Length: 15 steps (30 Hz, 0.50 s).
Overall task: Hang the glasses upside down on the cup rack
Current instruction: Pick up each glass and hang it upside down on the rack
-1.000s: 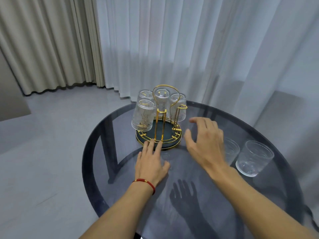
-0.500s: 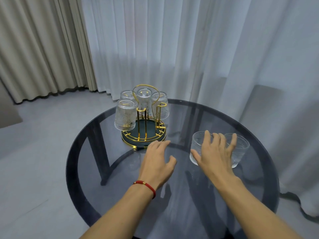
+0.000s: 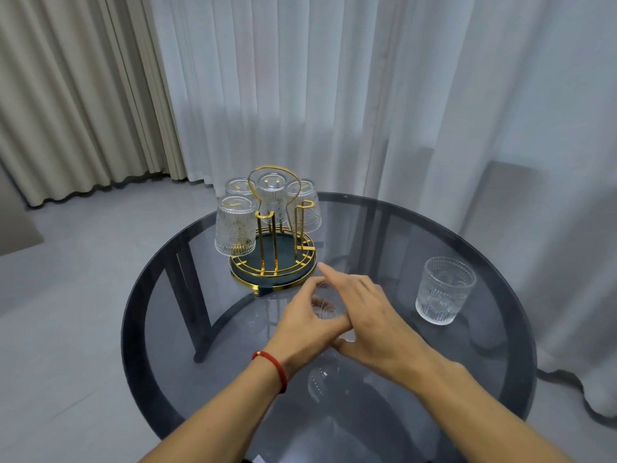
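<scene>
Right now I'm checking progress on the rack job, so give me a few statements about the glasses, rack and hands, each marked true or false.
1. Four glasses hang upside down on the cup rack. True.
2. Both hands, the left hand and the right hand, are closed around a glass above the table. True.
3. The upright glass stands on the table left of the rack. False: it stands to the right of the rack and of the hands.
4. Every prong of the rack is filled. False: two gold prongs at the front carry no glass.
5. The red cord is on the right wrist. False: it is on the left wrist.
</scene>
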Each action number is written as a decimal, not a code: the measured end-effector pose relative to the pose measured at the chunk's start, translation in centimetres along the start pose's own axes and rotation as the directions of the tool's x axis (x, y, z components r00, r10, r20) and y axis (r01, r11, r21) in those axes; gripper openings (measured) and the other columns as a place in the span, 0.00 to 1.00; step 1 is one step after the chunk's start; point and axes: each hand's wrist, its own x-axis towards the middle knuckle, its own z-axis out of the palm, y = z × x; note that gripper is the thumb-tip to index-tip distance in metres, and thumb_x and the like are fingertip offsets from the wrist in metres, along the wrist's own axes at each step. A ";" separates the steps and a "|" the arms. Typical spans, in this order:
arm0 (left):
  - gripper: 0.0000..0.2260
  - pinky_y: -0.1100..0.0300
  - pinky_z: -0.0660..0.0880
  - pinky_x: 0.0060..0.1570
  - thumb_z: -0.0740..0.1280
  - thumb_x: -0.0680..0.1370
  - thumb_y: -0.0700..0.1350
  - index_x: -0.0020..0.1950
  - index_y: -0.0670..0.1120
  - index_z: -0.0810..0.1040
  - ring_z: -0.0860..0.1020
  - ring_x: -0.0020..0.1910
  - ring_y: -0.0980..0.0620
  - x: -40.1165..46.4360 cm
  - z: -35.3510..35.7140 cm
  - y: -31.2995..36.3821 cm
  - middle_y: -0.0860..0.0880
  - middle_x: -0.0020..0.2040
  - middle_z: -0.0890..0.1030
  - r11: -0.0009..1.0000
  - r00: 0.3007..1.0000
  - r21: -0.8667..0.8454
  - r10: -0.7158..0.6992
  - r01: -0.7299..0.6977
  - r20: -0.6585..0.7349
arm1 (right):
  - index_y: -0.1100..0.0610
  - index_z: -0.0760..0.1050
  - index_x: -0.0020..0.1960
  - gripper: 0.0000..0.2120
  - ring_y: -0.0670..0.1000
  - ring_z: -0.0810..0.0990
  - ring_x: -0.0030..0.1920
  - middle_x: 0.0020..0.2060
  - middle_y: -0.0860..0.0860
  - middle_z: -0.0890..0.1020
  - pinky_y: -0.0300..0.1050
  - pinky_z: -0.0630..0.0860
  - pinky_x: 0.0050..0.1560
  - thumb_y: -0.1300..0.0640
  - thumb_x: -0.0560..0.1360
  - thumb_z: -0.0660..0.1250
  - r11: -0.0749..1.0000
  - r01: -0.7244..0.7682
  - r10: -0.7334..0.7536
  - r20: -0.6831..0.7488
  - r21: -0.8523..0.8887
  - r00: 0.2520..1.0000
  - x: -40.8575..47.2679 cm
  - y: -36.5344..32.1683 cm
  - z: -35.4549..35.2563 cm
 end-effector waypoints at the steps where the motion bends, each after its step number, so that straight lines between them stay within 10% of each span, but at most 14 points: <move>1: 0.24 0.59 0.82 0.43 0.77 0.65 0.56 0.59 0.63 0.74 0.79 0.52 0.60 0.1 -0.1 0.1 0.55 0.54 0.80 0.998 0.998 -0.064 -0.032 0.029 -0.050 | 0.49 0.53 0.82 0.50 0.50 0.67 0.74 0.75 0.49 0.70 0.46 0.64 0.75 0.54 0.70 0.80 0.998 -0.004 0.005 -0.016 0.057 1.000 0.1 0.0 -0.1; 6: 0.24 0.46 0.83 0.45 0.73 0.69 0.46 0.64 0.45 0.74 0.83 0.52 0.44 0.7 -1.4 0.5 0.38 0.58 0.80 0.851 0.988 -0.520 -0.135 0.079 -0.072 | 0.36 0.60 0.78 0.34 0.43 0.70 0.73 0.74 0.40 0.70 0.48 0.67 0.73 0.29 0.75 0.61 0.724 -0.430 0.468 0.074 0.539 0.881 0.0 1.0 -0.9; 9: 0.23 0.45 0.82 0.49 0.72 0.71 0.45 0.65 0.45 0.74 0.83 0.54 0.43 0.8 -1.8 0.3 0.39 0.56 0.82 0.824 0.994 -0.562 -0.108 0.076 -0.025 | 0.38 0.69 0.71 0.18 0.46 0.83 0.56 0.64 0.49 0.80 0.53 0.84 0.56 0.38 0.82 0.59 0.516 -0.469 0.564 0.128 0.716 0.816 0.4 0.8 0.3; 11: 0.21 0.48 0.81 0.54 0.72 0.75 0.50 0.67 0.49 0.75 0.83 0.55 0.48 1.1 -2.3 -0.4 0.45 0.58 0.83 0.882 0.994 -0.468 -0.099 0.063 -0.053 | 0.42 0.71 0.69 0.15 0.47 0.85 0.53 0.60 0.54 0.82 0.51 0.85 0.52 0.44 0.82 0.63 0.478 -0.427 0.604 0.065 0.768 0.794 0.9 0.9 0.6; 15: 0.23 0.52 0.66 0.68 0.62 0.81 0.57 0.75 0.53 0.68 0.67 0.71 0.53 2.4 -4.1 -3.3 0.51 0.73 0.70 0.976 0.963 0.212 0.007 0.052 -0.270 | 0.40 0.68 0.72 0.22 0.49 0.76 0.63 0.65 0.49 0.78 0.48 0.72 0.62 0.45 0.79 0.69 0.742 -0.419 0.594 -0.224 0.523 0.772 2.6 1.9 -0.8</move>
